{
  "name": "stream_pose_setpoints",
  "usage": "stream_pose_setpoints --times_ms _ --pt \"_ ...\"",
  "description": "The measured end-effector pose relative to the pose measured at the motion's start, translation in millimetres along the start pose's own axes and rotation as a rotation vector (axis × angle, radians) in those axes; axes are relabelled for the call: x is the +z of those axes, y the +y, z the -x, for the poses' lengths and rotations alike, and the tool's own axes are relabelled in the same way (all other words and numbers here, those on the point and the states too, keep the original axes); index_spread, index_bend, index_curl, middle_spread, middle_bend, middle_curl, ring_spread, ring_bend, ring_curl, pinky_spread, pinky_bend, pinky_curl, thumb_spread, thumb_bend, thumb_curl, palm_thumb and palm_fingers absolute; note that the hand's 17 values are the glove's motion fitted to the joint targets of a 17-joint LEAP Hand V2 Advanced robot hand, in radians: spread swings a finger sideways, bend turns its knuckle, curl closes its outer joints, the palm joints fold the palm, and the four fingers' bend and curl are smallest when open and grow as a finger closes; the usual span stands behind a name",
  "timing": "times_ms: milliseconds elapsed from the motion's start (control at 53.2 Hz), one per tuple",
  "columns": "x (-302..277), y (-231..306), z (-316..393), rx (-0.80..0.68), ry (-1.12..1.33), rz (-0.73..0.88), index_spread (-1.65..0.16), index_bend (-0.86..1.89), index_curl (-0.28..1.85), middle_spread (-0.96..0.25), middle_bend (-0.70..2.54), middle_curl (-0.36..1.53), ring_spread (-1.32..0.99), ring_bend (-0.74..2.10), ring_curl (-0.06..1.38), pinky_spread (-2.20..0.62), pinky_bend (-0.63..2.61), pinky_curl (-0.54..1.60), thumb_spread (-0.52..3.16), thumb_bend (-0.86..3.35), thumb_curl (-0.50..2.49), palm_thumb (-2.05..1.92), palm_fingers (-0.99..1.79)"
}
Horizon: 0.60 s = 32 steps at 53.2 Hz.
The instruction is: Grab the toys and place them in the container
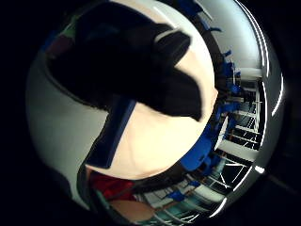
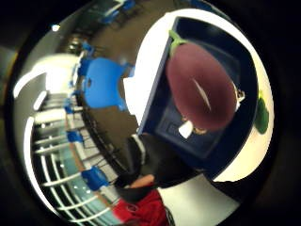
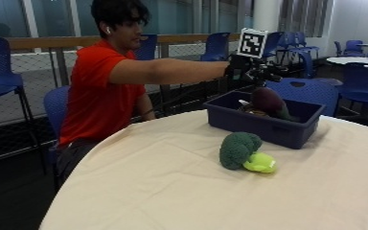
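Note:
In the outside view my gloved right hand reaches out above the dark blue container at the far side of the table, fingers stretched and holding nothing. A purple eggplant toy with a green stem stands tilted inside the container, just under the hand. The thumb side palm view shows the eggplant toy close below the palm, over the container, with no fingers round it. A green broccoli toy lies on the cloth in front of the container and shows as a green patch beside it. Black glove fingers fill the little finger side view.
A cream cloth covers the round table. The person in a red shirt sits at the far left edge. Blue chairs stand behind the container, with railings and more tables beyond.

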<state>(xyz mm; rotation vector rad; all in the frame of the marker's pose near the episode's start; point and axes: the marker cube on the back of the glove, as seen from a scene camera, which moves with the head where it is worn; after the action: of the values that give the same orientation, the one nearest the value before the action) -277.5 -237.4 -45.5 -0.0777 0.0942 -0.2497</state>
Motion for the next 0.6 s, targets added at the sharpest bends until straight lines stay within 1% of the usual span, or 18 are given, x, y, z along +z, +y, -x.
stream_pose_setpoints --times_ms 19,56,131,207,282,394,601 --pt "0 2 -3 -0.020 -0.023 -0.010 -0.38 -0.07 0.49 -0.10 0.16 0.28 -0.14 0.53 0.36 -0.11 1.34 0.49 0.95 -0.13 0.67 -0.04 -0.38" --pt "0 7 -10 -0.046 -0.067 -0.050 -0.37 -0.04 0.44 -0.07 0.14 0.27 -0.10 0.47 0.33 -0.07 1.37 0.48 0.95 -0.12 0.63 -0.08 -0.37" --pt "-2 10 -36 0.032 -0.146 -0.143 -0.35 0.01 0.37 -0.05 0.13 0.26 -0.02 0.38 0.29 0.01 1.37 0.47 0.92 -0.13 0.56 -0.14 -0.36" --pt "-1 15 -64 0.080 -0.161 -0.176 -0.35 0.08 0.34 -0.05 0.13 0.26 0.02 0.31 0.27 0.06 1.33 0.45 0.91 -0.14 0.49 -0.17 -0.30" --pt "5 19 -95 0.150 -0.123 -0.179 -0.36 0.10 0.32 -0.05 0.13 0.26 0.05 0.27 0.26 0.09 1.29 0.43 0.90 -0.15 0.42 -0.19 -0.27" --pt "19 28 -144 0.223 -0.141 -0.148 -0.36 0.10 0.28 -0.06 0.12 0.25 0.07 0.22 0.25 0.12 1.26 0.41 0.89 -0.15 0.35 -0.20 -0.26" --pt "60 29 -222 0.352 -0.163 -0.082 -0.36 0.11 0.24 -0.06 0.11 0.23 0.09 0.17 0.25 0.15 1.24 0.38 0.88 -0.13 0.26 -0.18 -0.26"
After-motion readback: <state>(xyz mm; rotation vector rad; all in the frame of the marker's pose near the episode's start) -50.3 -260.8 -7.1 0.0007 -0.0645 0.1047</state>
